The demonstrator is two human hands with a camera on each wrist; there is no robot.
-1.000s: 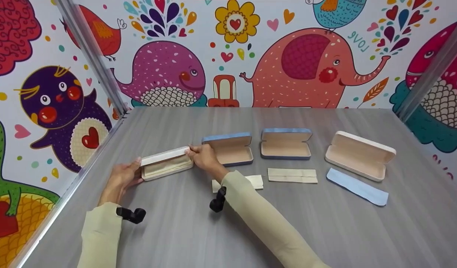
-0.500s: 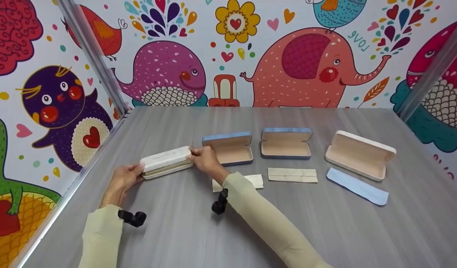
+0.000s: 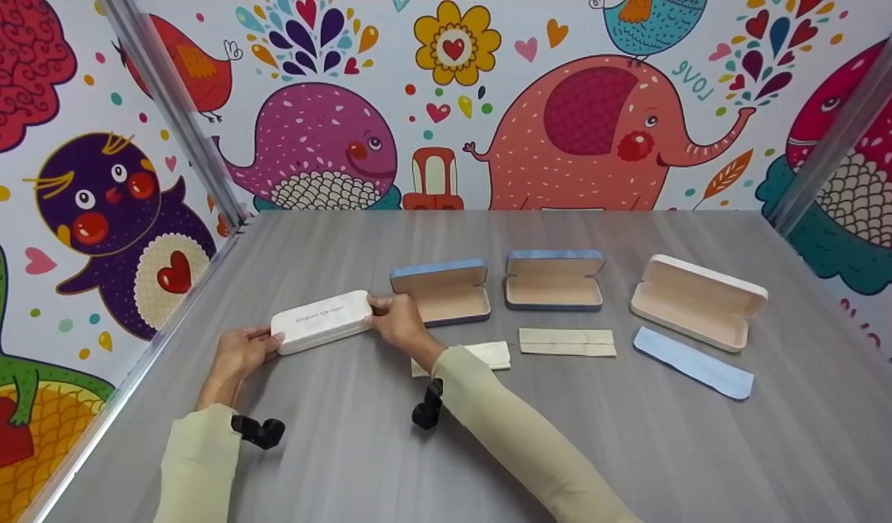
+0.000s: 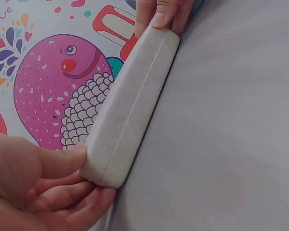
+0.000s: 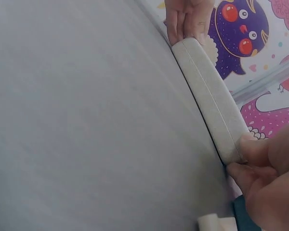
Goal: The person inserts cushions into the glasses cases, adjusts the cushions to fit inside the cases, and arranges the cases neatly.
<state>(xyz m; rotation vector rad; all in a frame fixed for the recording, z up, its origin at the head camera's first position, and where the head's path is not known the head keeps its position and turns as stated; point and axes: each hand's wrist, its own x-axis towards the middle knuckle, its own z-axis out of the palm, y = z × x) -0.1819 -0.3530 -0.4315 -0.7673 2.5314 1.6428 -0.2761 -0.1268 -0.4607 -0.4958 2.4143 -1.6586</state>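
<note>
A white glasses case with small lettering on its lid lies closed on the table. My left hand grips its left end, thumb on top and fingers underneath in the left wrist view. At the other end my right hand pinches the case between thumb and fingers. Seen from the left wrist, the seam of the case runs shut along its side. The cloth seen inside it earlier is hidden by the lid.
Two blue glasses cases and a white one stand open to the right. Before them lie a cream cloth partly behind my right wrist, a beige folded cloth and a light blue cloth.
The lid of the white glasses case has come down from partly open to shut, covering the cloth inside. Both hands keep hold of its ends.
</note>
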